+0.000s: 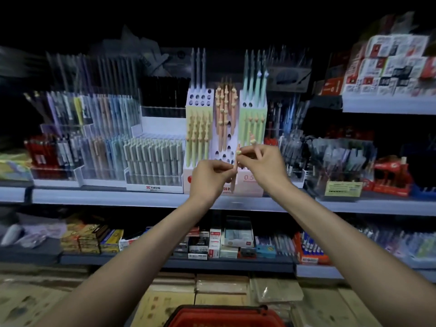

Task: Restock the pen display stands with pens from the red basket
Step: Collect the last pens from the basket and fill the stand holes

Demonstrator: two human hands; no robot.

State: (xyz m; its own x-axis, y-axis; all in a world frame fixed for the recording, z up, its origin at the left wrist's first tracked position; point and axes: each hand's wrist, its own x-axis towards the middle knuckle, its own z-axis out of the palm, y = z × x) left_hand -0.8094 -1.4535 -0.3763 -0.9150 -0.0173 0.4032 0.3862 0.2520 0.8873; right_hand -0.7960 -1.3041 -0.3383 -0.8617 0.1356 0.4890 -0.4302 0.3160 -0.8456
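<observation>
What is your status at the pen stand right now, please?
Left hand and right hand share one peach pen; right holds another. White stand has empty holes. Red basket below. Nothing blocking.

Grey shelf [106,195] running across the middle, blurred. At upper right, stacked red-and-white printed boxes [389,64] on a higher shelf [387,106]. On the lower shelf [179,261], yellow packets [89,239] at left, small white and red boxes [212,244] in the centre, an orange pack [309,250] at right. Below, brown paper-wrapped bundles [221,287] lying flat.
</observation>
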